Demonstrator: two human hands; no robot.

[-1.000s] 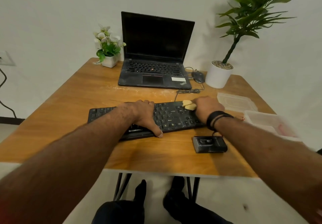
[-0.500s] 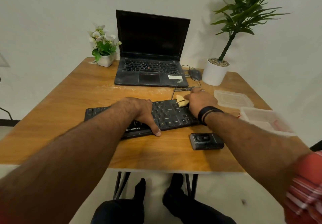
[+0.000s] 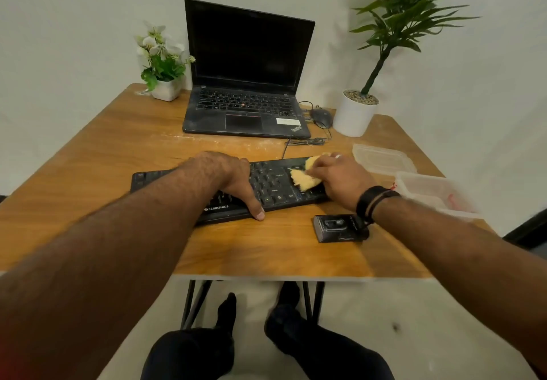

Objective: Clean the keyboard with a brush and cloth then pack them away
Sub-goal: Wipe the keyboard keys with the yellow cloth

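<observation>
A black keyboard (image 3: 272, 185) lies across the middle of the wooden table (image 3: 88, 172). My left hand (image 3: 228, 175) rests flat on its middle keys, thumb hooked over the front edge. At the keyboard's right end my right hand (image 3: 337, 177) holds a yellow cloth (image 3: 303, 177) against the keys; part of the cloth shows to the left of my fingers. A clear plastic box (image 3: 435, 194) stands at the table's right edge, with its lid (image 3: 381, 160) lying just behind it. No brush can be made out.
An open black laptop (image 3: 245, 83) stands behind the keyboard, a mouse (image 3: 321, 117) and cable beside it. A small flower pot (image 3: 165, 89) is back left, a tall potted plant (image 3: 355, 116) back right. A small black case (image 3: 337, 227) lies near the front edge.
My right hand slid the cloth across the right end of the keyboard, first away from me, then back towards me. My left hand stayed on the keyboard. The camera shifted slightly.
</observation>
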